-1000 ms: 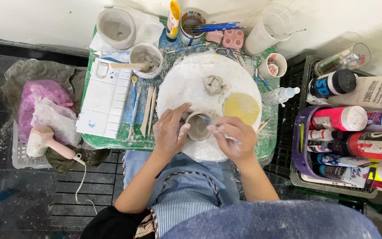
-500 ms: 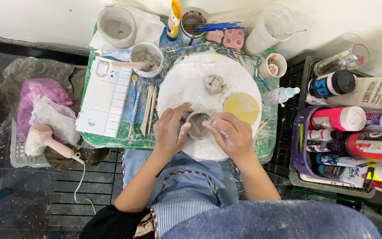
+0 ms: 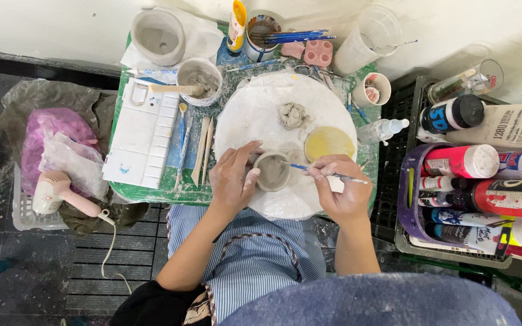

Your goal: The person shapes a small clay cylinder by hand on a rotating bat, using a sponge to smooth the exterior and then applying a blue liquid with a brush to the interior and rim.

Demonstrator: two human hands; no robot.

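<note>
From the head view we look straight down on a small green desk [image 3: 152,194] in the middle of the frame, with a round white board [image 3: 255,115] on it. At the board's lower centre our left hand [image 3: 232,181] cups a small grey clay cup [image 3: 272,171], fingers wrapped around its left wall, so that grip is closed on the cup. Our right hand [image 3: 341,193], just right of the cup, pinches a thin blue-handled brush [image 3: 327,174]; the brush tip reaches into the cup's mouth while the handle points toward the right. A yellow disc [image 3: 328,142] lies on the board just above the right hand, and a lump of grey clay [image 3: 292,113] sits at the board's upper middle.

To the left of the board lie wooden modelling tools [image 3: 203,150] and a white paint palette [image 3: 143,134]. A bowl of grey slip [image 3: 199,79] stands above them, and a grey clay pot [image 3: 158,35] sits at the upper left. A pink hair dryer [image 3: 58,192] rests at the left edge beside a pink bag [image 3: 49,139]. On the right side of the frame a purple basket [image 3: 407,199] holds paint bottles [image 3: 460,162].
</note>
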